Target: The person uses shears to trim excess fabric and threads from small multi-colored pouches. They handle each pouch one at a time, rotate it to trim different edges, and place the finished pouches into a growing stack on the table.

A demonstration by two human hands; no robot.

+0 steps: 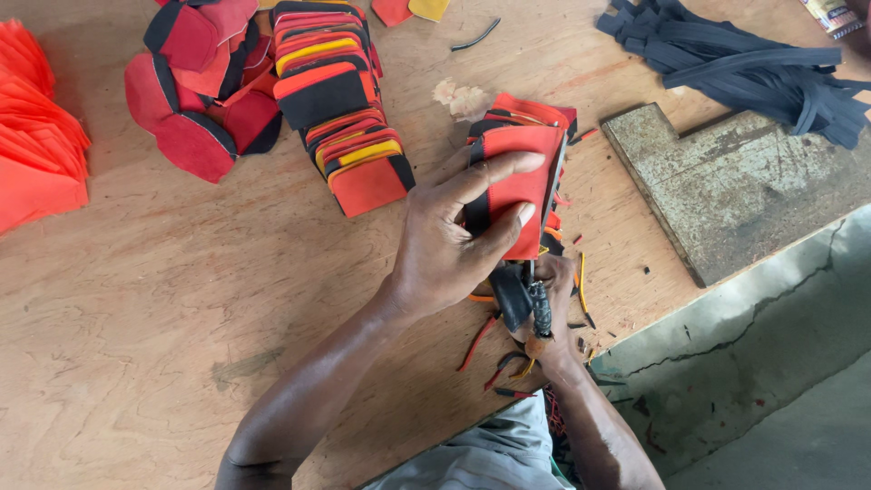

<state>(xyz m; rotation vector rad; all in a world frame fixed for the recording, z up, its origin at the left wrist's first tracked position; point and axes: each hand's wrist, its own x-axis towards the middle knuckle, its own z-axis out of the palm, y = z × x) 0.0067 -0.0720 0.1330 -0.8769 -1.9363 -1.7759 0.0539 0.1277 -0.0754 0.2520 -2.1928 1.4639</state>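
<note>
Left hand [445,240]: spread flat over the red leather panel with black edge strips [517,186], thumb and fingers [504,168] pinching its edges, pressing it onto the small stack of same-coloured pieces below

Right hand [549,295]: tucked low, just under the panel's near end, fingers curled round a dark-handled cutting tool [535,304]; its blade runs up the panel's right edge

Where the panel sits: on the plywood tabletop [181,299], centre-right, just left of the grey L-shaped metal plate [726,181] and near the worker's body

Which way it points: long axis runs away from the worker, leaning slightly right; the trimmed edge faces the metal plate, the black strip faces left

Doing it well, I'd judge: keep that left palm heavy so the stack can't slide, hold the fingertips back from the right edge, and run the blade in one steady line along the long side

Offcuts: thin red, black and yellow slivers [476,345] litter the tabletop around the right wrist

Finished-looking stack: a leaning row of red, yellow and black panels [345,118] sits well up the tabletop

Further left: rounded red suede pieces with black borders [195,100], then a fan of bright orange sheets [36,136] at the edge

Top right: a loose heap of dark navy straps [753,68], well apart from both hands
</note>
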